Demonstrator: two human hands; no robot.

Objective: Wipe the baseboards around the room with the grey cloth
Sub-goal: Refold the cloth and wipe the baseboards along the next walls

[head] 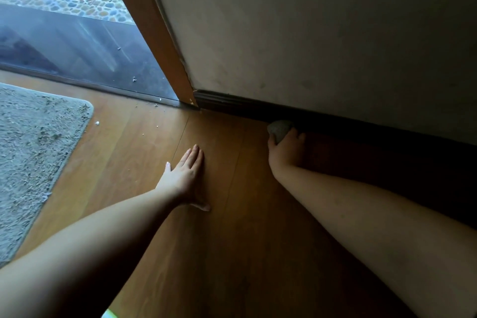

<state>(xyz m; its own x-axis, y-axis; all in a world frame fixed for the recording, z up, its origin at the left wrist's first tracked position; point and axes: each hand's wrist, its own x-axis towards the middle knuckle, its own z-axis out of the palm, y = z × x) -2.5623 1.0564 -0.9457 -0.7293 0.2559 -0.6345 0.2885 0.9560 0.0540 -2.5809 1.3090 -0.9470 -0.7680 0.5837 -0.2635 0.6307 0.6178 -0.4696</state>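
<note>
On the far left lies a fuzzy grey rug (33, 147) on the wooden floor (232, 253). Little white crumbs (97, 123) sit on the floor just beside the rug's corner. Behind them is a big glass door (77, 44), and you can see pebbles outside.

Next comes the left hand (184, 178). It lies flat on the floor with the fingers straight and close together. It holds nothing. It looks like it is there to lean on.

A wooden door frame (154, 33) slants down to the floor. The dark baseboard (232, 104) starts right at its foot and runs off to the right, under the pale wall (322, 33).

Then comes the right hand (286, 148). Its fingers are curled round the grey cloth (278, 129), which is bunched in a ball. The cloth touches the bottom of the baseboard, near the door frame.

How much is done? I think the wiping is going on along this one wall. I cannot tell which parts are already clean, because the baseboard is dark and in shadow. The other walls of the room are not in view, so there is likely more left to wipe.
</note>
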